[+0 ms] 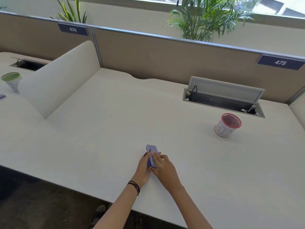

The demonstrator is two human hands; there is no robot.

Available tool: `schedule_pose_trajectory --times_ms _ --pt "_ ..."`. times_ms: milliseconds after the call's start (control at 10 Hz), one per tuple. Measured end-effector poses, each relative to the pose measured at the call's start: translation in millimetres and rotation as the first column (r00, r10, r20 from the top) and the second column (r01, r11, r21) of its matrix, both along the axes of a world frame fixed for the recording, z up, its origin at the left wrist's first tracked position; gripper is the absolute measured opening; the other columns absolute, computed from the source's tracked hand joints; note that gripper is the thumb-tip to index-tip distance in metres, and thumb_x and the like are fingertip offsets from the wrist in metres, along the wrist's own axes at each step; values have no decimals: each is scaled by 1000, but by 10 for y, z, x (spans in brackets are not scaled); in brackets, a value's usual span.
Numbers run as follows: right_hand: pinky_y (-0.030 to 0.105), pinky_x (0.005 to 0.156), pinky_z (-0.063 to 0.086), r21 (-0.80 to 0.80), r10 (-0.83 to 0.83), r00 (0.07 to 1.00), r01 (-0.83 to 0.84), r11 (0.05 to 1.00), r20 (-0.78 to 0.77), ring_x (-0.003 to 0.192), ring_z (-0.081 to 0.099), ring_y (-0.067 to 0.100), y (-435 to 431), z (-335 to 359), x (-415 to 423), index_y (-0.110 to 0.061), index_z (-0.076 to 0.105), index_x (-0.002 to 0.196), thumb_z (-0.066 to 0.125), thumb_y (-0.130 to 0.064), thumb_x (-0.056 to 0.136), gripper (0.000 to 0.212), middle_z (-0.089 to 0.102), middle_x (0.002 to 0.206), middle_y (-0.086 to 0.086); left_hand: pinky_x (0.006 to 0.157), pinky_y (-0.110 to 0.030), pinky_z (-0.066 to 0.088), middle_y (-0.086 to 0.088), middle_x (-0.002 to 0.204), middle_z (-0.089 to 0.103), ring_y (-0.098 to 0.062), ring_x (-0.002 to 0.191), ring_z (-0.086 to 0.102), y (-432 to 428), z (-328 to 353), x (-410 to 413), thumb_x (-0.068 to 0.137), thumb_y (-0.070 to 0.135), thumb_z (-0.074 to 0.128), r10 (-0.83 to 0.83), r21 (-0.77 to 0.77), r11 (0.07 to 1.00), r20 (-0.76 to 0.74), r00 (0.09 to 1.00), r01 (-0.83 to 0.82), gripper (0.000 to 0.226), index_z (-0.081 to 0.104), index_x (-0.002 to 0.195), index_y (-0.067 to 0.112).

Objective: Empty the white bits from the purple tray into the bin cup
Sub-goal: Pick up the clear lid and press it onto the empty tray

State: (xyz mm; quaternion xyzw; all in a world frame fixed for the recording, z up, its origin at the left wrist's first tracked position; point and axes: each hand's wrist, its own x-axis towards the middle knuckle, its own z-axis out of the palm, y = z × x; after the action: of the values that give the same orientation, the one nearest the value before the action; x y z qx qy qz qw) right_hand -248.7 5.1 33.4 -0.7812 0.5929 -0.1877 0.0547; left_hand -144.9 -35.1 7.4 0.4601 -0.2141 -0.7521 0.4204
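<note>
Left hand: my left hand (144, 164) lies along the left side of the tray (152, 155), fingers curled against its wall, thumb near the far corner. It grips the tray from that side.

Right hand: my right hand (162, 165) lies on the tray's right side and partly over its top, fingers spread flat on it. It presses and holds the tray; it is not a fist.

Tray: it is between both hands, on the desk (115, 121) near the front edge. Its long axis points away from me, a little tilted to the left. I cannot tell if it is already lifted.

White bits: I cannot see them clearly; the fingers cover the top of the tray.

Bin cup: the cup (227, 125) stands upright, well apart from the tray, to the right and farther from me. Its open mouth looks up.

Key relation: the cup lies on the right-hand side, so I judge the right hand is nearer and the tray must travel right and forward.

Arms: both forearms come from below and meet at the tray, the wrists close together.

Risk: I think the bits may spill if the tray tilts on the way.
</note>
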Motion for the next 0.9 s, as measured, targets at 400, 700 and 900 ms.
schedule_pose_trajectory --times_ms 400,700,900 --pt "22 68 58 38 -74 972 85 996 -221 100 64 20 3 -155 132 -11 57 124 74 -17 74 53 64 123 2 85 -30 52 -15 108 64 -23 96 63 -9 38 13 99 26 36 -14 8 1000 15 1000 14 32 62 104 7" --pt "37 89 46 221 -312 756 224 949 575 101 57 24 -182 10 -132 -5 62 110 41 -12 98 25 65 113 11 53 -15 41 -5 58 57 -9 63 42 -142 98 -52 78 -17 26 193 112 972 105 975 -205 36 49 75 11" --pt "26 61 49 468 -504 512 210 859 696 71 60 21 -302 -28 -226 -4 68 87 43 -5 94 25 69 85 11 79 -34 55 -1 88 74 -20 89 68 12 -75 95 76 41 61 -211 37 977 126 969 208 31 67 93 16"
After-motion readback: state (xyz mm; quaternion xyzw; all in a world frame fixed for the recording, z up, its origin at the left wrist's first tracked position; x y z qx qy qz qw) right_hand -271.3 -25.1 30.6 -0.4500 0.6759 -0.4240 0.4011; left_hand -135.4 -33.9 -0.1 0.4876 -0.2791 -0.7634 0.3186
